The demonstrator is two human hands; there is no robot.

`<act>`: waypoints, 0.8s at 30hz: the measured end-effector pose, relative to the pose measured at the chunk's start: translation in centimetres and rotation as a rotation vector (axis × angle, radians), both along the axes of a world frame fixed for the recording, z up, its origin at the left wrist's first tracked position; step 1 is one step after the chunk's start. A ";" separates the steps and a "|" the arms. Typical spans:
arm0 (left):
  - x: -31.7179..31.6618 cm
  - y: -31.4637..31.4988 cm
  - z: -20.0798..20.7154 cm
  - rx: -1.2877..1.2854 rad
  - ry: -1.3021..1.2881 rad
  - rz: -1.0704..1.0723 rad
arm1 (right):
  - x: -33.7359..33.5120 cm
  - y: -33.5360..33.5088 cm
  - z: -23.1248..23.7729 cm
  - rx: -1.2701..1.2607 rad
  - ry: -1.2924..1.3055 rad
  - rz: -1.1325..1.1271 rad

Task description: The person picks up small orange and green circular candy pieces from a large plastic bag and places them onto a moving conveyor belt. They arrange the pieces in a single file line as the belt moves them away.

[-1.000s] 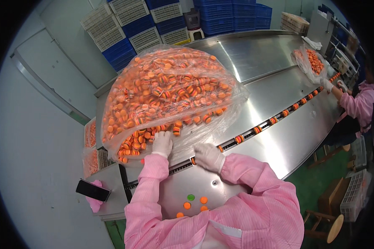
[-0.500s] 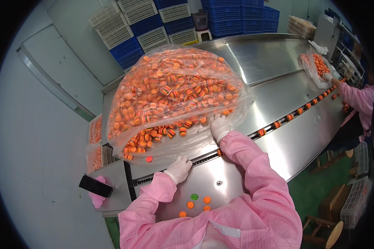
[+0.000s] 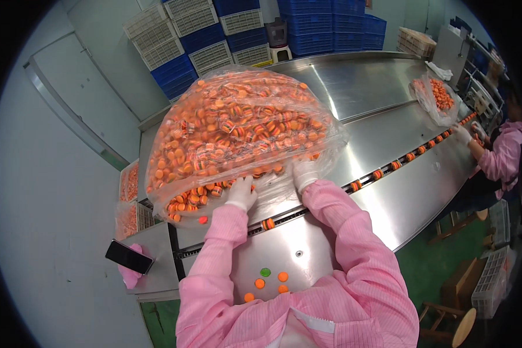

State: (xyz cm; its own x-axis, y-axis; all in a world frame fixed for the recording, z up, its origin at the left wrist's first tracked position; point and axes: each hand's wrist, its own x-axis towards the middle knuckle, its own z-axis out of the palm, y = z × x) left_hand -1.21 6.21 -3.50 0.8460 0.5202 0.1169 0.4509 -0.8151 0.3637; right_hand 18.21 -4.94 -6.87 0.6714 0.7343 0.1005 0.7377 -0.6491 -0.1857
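Observation:
A large clear plastic bag [image 3: 232,124] heaped with small round orange pieces with coloured stripes, like mini burgers, lies on the steel table ahead of me. My left hand [image 3: 242,194], white-gloved, is at the bag's open near edge. Its fingers stretch over the loose striped pieces [image 3: 194,197], seemingly apart, with one orange piece close by the fingertips. At the bag's right near side is my right hand [image 3: 305,173], also gloved; its fingertips are hidden by film and pieces. Between me and the bag runs a narrow conveyor channel [image 3: 293,216], with a striped piece [image 3: 268,224] in it.
Several orange discs [image 3: 283,276] and a green one [image 3: 265,272] lie near my body. A red piece [image 3: 203,220] sits beside the bag. Left are a phone [image 3: 129,257] and crates of pieces [image 3: 130,185]. A co-worker [image 3: 501,148] handles pieces on the far right, near another bag [image 3: 435,98].
My left hand has moved from the channel's edge up to the pieces at the bag's mouth. My right hand stays by the bag. A striped piece now shows in the channel between my arms.

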 end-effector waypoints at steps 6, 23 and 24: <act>-10.6 -4.7 1.2 0.068 0.086 -0.291 | 2.6 -5.8 -0.9 1.114 1.355 0.176; -2.2 6.2 -4.3 0.171 0.010 0.018 | -9.7 -8.9 1.8 0.112 0.348 0.180; -2.7 6.2 -3.8 0.137 0.038 0.006 | -9.6 -8.9 3.0 0.101 0.320 0.183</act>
State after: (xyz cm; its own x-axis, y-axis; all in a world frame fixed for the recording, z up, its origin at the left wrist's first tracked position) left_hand -3.89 12.39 -7.34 0.8484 0.5062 0.1550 0.4669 -0.8534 0.2316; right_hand 8.58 -13.85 -3.83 0.5389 0.8422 -0.0147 0.7342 -0.4782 -0.4821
